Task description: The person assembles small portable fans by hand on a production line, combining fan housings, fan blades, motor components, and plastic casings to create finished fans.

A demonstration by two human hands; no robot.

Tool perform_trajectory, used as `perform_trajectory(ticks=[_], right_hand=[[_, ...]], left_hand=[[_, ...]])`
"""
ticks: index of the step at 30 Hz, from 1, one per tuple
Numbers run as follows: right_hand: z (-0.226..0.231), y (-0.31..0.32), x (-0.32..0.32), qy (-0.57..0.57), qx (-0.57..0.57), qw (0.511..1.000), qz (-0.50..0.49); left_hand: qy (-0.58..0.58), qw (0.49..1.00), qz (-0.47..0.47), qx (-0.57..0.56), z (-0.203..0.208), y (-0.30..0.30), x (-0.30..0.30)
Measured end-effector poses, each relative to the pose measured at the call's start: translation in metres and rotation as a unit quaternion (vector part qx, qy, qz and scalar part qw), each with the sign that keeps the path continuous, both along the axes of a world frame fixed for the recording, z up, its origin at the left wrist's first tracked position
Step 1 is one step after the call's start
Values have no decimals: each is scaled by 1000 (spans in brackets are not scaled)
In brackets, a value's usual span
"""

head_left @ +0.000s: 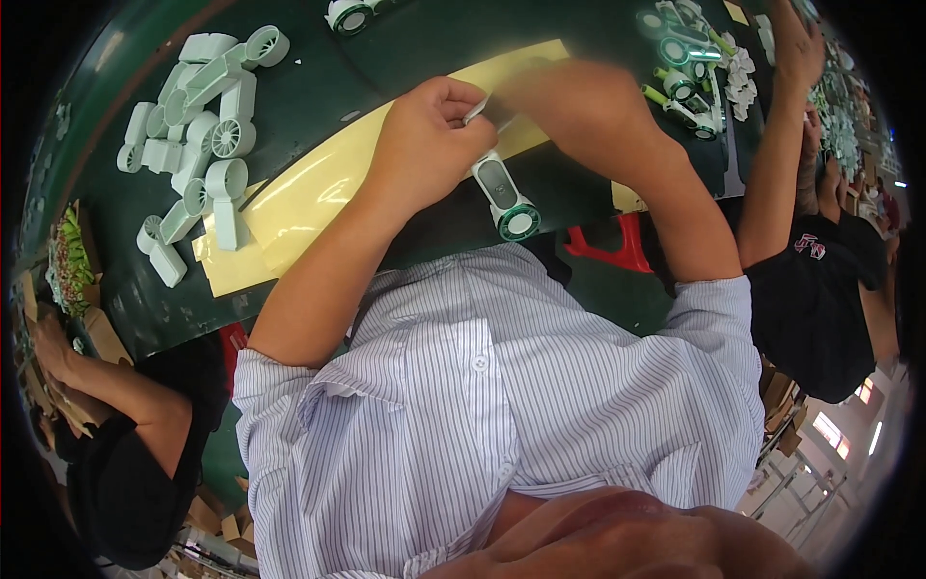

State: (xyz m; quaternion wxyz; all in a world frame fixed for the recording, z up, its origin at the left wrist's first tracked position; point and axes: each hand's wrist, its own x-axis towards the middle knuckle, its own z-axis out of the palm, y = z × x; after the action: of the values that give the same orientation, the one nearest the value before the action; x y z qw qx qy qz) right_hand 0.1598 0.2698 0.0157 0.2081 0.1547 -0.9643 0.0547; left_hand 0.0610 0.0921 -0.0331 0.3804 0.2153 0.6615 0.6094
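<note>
My left hand (434,140) is over the yellow sheets, its thumb and fingers closed in a pinch on a thin white piece (476,110). Close beside it on the right, my right hand (555,96) is smeared by motion, so its fingers cannot be made out. Just below my hands, a small white handheld fan (497,183) with a dark oval panel and a green-ringed round head points toward me near the table's front edge. Its far end is hidden by my left hand. Glossy yellow sheets (323,179) lie slantwise under my forearm and hands.
Several pale green fan housings (193,106) are heaped on the dark green table (318,82) at left. More fans (690,92) lie at the far right, another fan (349,15) at the far edge. A red stool (617,246) stands below the table. Co-workers sit on both sides.
</note>
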Motion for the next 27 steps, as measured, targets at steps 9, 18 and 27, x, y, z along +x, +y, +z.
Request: perform_trajectory(ticks=[9, 18, 27], right_hand=[[3, 12, -4, 14, -10, 996, 84], [2, 19, -4, -23, -5, 993, 113], [9, 6, 2, -82, 3, 994, 67]], left_hand=[[-49, 998, -30, 2, 10, -1, -4], [-29, 999, -36, -8, 9, 1, -3], [-41, 999, -21, 18, 6, -3, 5]])
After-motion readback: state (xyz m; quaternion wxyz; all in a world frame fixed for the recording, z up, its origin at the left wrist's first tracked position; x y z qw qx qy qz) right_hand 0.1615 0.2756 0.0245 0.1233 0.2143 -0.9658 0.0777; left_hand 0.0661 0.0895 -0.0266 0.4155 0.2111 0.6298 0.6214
